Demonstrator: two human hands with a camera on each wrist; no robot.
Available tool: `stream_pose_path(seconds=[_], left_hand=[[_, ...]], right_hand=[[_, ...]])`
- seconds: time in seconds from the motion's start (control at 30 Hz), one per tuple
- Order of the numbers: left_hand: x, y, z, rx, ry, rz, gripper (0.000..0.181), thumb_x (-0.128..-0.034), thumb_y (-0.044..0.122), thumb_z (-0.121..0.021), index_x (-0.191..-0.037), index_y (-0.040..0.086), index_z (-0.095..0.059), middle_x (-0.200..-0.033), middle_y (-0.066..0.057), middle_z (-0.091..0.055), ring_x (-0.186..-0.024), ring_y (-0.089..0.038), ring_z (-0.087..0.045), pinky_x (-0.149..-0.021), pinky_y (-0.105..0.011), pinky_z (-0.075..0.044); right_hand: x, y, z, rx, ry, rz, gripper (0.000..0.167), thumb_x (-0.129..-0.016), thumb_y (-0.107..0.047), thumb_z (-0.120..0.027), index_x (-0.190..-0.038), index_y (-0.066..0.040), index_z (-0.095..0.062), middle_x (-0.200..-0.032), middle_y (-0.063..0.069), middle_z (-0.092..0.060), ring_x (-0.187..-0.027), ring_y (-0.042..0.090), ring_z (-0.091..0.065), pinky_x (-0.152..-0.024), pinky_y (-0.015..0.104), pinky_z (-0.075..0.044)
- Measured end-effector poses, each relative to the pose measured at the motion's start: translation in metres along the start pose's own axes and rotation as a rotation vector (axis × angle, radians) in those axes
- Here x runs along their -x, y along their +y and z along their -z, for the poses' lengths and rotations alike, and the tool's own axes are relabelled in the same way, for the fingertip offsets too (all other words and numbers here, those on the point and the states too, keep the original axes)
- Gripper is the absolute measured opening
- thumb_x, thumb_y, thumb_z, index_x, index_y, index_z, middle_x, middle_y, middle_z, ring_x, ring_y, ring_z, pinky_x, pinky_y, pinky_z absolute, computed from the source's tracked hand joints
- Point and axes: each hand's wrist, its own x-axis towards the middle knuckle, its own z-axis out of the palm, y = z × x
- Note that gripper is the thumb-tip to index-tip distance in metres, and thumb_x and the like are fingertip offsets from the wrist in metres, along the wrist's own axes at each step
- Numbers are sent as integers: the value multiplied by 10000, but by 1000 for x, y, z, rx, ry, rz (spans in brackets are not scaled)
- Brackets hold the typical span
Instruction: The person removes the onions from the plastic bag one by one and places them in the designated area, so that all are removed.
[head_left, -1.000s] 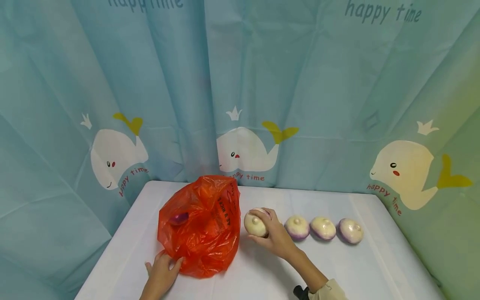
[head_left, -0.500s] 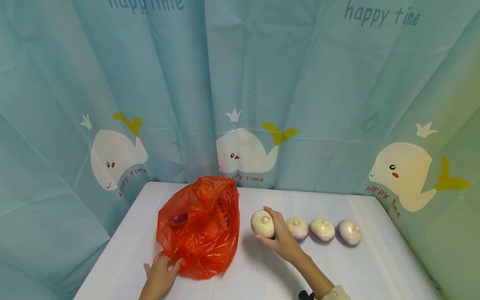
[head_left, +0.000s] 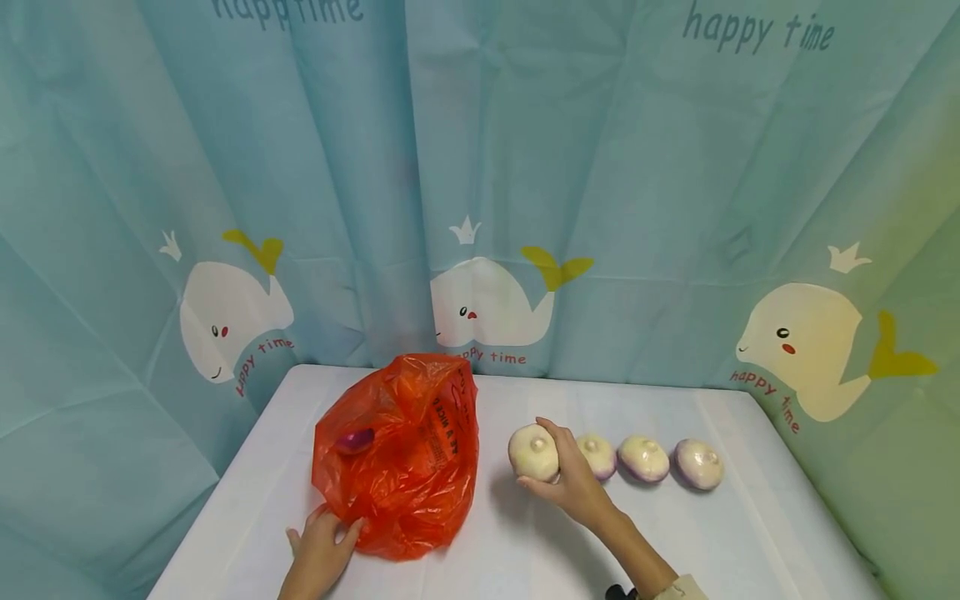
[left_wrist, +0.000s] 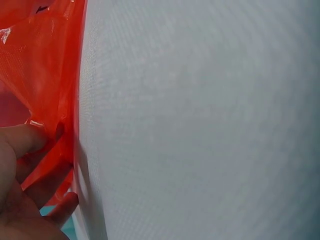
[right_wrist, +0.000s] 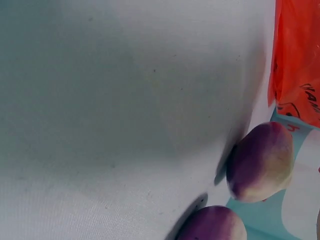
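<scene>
Near the bag's lower left edge, my left hand (head_left: 322,550) pinches the red plastic bag (head_left: 420,492). In the left wrist view, the thumb of the left hand (left_wrist: 25,185) is on the near side of the red film (left_wrist: 37,65), with fingers behind it. A purple item (head_left: 355,442) shows at the bag's left side. Right of the bag, my right hand (head_left: 576,487) grips a pale round bulb (head_left: 534,452) above the table. The right wrist view shows two purple-and-white bulbs (right_wrist: 260,162) (right_wrist: 214,225); whether either is the gripped one I cannot tell.
Three more purple-and-white bulbs (head_left: 597,457) (head_left: 643,459) (head_left: 698,464) sit in a row on the white table (head_left: 465,575), right of the gripped bulb. A blue-green curtain (head_left: 637,183) with whale prints hangs behind the table and along its sides.
My right hand has moved a little to the right with the bulb, away from the bag. The left hand and the bag look almost unchanged.
</scene>
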Motion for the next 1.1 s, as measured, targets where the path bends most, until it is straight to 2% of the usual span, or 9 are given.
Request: stream_pose_path(seconds=[0.13, 0.2, 0.3, 0.4, 0.47, 0.57, 0.7, 0.87, 1.1], left_hand=[[0, 0, 0, -1, 5, -2, 398, -868, 256, -683, -1121, -45, -621, -1165, -237, -581, -1181, -483, -378, -911, -761, 74], [0, 0, 0, -3, 5, -2, 394, -868, 255, -683, -1121, -42, -622, -1172, -239, -579, -1186, -485, -373, -910, -762, 73], [0, 0, 1, -5, 4, -2, 388, -869, 252, -682, -1123, -36, -625, -1176, -236, -579, -1195, -486, -366, -909, -761, 77], [1, 1, 1, -7, 2, -1, 384, -869, 246, -682, -1123, -37, -624, -1169, -232, -583, -1196, -485, -365, -913, -757, 82], [1, 1, 1, -10, 4, 0, 370, -867, 238, -683, -1102, -42, -628, -1149, -229, -591, -1188, -485, -372, -916, -756, 78], [2, 3, 2, -12, 7, 2, 346, -866, 224, -683, -1076, -47, -633, -1125, -224, -602, -1180, -487, -379, -918, -757, 70], [2, 3, 2, -8, 11, 0, 334, -866, 215, -683, -1068, -46, -635, -1123, -223, -602, -1177, -486, -382, -915, -758, 72], [2, 2, 1, -4, 13, -5, 350, -867, 219, -682, -1091, -45, -629, -1142, -227, -594, -1178, -482, -382, -914, -760, 76], [0, 2, 1, -4, 2, 6, 365, -871, 235, -680, -1103, -42, -631, -1145, -222, -600, -1193, -487, -366, -916, -755, 84]], right_hand=[[-1, -5, 1, -96, 8, -61, 822, -757, -135, -798, -1427, -148, -323, -1303, 153, -372, -886, 233, -554, -463, 270, -519], [-2, -10, 2, -116, 13, -58, 823, -747, -57, -790, -1425, -124, -329, -1312, 204, -338, -894, 284, -547, -426, 268, -507], [-3, -22, 6, -58, 31, 7, 783, -709, 28, -790, -1376, -40, -386, -1311, 261, -335, -1056, 387, -502, -685, 398, -558], [-3, -34, 10, -20, 44, 48, 734, -682, 77, -788, -1319, 23, -427, -1299, 298, -348, -1174, 446, -421, -902, 527, -443], [-3, -37, 12, -34, 28, 37, 729, -689, 90, -775, -1323, 29, -418, -1301, 308, -327, -1163, 465, -426, -896, 512, -454], [-1, -39, 14, -105, -1, -12, 739, -720, 92, -751, -1356, 23, -380, -1313, 321, -285, -1109, 497, -447, -718, 392, -556], [2, -23, 11, -126, 0, -79, 759, -775, -6, -748, -1412, -67, -339, -1337, 278, -266, -1045, 434, -489, -520, 258, -537], [6, 1, 6, -27, 34, -63, 792, -758, -182, -798, -1419, -192, -361, -1325, 136, -362, -1056, 269, -509, -653, 266, -532], [10, 7, 3, 64, -19, 80, 793, -732, -209, -822, -1390, -132, -387, -1332, 72, -406, -1217, 259, -414, -940, 466, -438]])
